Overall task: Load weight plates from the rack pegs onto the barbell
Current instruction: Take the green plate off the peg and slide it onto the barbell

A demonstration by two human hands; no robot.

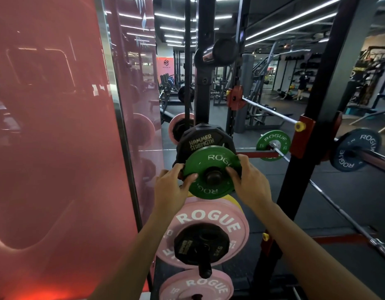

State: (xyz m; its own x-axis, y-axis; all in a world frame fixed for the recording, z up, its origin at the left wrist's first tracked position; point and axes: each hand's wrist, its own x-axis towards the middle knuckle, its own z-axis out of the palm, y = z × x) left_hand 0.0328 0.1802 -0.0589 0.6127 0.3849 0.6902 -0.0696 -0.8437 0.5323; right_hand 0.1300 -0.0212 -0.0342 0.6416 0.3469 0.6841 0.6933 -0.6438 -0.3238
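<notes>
Both hands, left hand (pixel 173 185) and right hand (pixel 250 182), grip opposite edges of a green plate (pixel 211 167) on a rack peg (pixel 213 176), in front of a black plate (pixel 201 139), above pink plates (pixel 209 215), with the barbell (pixel 373 159) at right.

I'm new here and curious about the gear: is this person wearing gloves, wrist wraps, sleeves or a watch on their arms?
No. The left hand and right hand are bare, with no gloves, and no rings that can be made out. Both forearms are uncovered up to the picture's bottom edge: no sleeves, wraps, straps or watch show.
</notes>
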